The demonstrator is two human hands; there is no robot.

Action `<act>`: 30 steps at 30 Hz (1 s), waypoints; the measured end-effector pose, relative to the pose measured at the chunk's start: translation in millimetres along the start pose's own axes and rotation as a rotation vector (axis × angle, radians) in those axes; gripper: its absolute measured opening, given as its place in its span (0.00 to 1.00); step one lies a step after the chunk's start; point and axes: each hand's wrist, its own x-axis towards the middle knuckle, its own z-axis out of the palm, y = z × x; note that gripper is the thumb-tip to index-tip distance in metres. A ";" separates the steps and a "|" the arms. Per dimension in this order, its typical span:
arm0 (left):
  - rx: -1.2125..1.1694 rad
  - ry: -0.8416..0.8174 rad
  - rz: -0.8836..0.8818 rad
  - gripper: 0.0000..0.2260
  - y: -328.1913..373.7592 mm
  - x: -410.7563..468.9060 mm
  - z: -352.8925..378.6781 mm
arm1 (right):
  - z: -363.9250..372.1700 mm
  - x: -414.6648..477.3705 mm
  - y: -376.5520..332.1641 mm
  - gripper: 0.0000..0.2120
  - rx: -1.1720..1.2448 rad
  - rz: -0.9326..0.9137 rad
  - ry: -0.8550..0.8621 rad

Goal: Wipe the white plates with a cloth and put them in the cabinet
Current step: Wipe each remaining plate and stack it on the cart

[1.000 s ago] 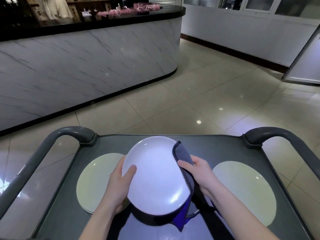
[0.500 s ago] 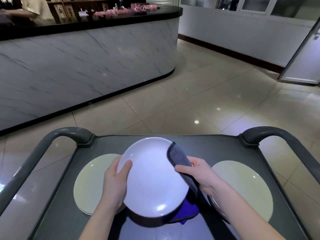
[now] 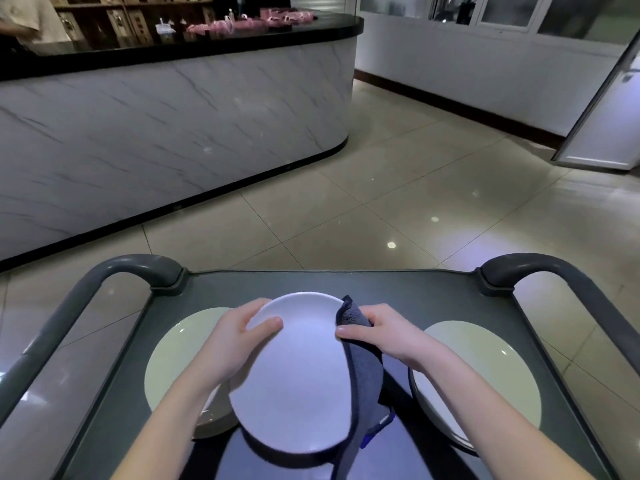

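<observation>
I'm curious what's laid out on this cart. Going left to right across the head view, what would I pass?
left handle → left plates → left hand → held plate → cloth → right hand → right plates → right handle

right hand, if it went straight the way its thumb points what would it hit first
Probably the left hand, at its thumb: the right hand, pinching the cloth, points left across the held plate toward it, though depth is unclear.
</observation>
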 end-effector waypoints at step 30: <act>-0.046 0.222 0.101 0.11 1.9 -16.6 13.9 | 16.5 0.5 -16.6 0.18 0.005 -0.129 0.176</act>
